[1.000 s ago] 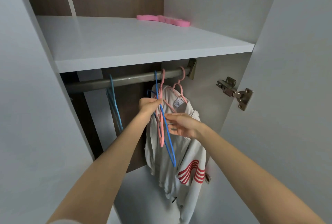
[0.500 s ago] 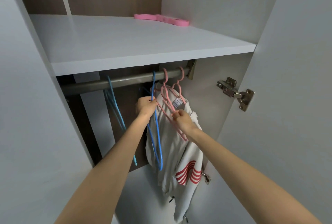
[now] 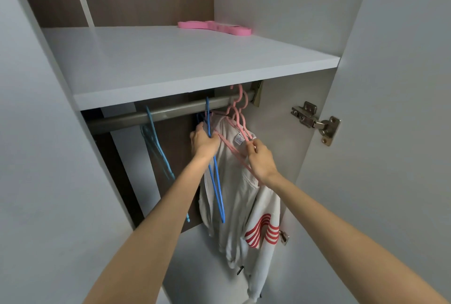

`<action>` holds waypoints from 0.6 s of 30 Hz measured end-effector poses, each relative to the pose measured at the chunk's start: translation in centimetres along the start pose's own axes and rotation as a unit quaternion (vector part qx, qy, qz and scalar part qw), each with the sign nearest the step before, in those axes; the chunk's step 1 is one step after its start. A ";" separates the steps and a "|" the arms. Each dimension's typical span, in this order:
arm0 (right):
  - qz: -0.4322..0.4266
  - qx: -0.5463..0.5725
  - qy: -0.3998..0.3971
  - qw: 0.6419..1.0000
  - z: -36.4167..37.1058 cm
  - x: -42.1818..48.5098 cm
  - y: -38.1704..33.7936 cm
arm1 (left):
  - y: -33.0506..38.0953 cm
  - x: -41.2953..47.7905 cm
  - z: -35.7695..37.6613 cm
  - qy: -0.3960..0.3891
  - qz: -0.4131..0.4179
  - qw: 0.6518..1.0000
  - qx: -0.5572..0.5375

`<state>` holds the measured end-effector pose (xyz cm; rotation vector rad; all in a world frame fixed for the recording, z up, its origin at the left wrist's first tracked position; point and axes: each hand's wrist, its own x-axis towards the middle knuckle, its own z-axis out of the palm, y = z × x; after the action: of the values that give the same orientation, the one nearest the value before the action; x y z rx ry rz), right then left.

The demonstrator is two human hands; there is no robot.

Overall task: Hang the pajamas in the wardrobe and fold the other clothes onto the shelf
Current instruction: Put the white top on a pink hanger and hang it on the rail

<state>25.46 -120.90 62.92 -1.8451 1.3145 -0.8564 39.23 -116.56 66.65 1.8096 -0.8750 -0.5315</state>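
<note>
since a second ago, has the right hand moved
Yes. The right hand has moved up and right, toward the rail and the door hinge, and now pinches a pink hanger.

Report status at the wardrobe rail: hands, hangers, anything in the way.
Left hand grips blue hanger; right hand pinches pink hanger. White garment hangs from rail. Both hangers bunched against the garment.
</note>
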 end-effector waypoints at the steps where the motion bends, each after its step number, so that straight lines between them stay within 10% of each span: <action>1: -0.003 0.006 0.006 1.000 -0.2 -0.1 -0.2 | 0.1 -0.5 -0.1 0.003 0.012 1.000 0.002; 18: -0.075 0.021 -0.009 0.997 -10.6 -16.2 4.6 | 0.6 -19.6 1.5 0.007 0.081 0.997 0.013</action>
<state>10.14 -108.24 62.86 -1.9328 1.1500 -0.9342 25.45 -102.59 65.92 1.7460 -1.0135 -0.4057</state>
